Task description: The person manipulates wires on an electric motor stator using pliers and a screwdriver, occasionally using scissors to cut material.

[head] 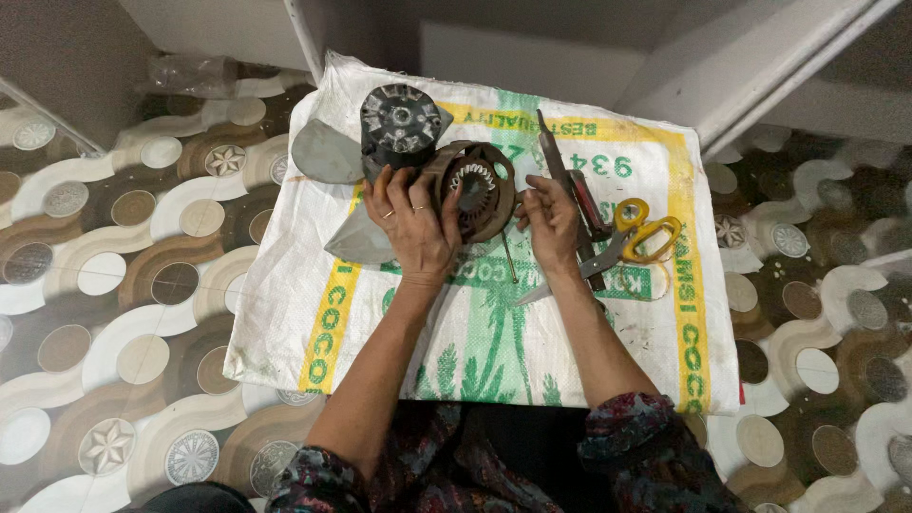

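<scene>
Your left hand (415, 220) rests on a round brown motor part (475, 190) with a ring of copper wire inside, and your fingers curl around its left side. Your right hand (549, 217) touches its right edge with bent fingers, holding nothing else. The motor part lies on a white woven sack (532, 332) spread on the patterned floor (114, 285). Just behind your left hand stands a black fan motor (401, 122) with grey blades (328, 152). Beside your right hand lie yellow scissors (638, 233) and a knife (556, 157).
</scene>
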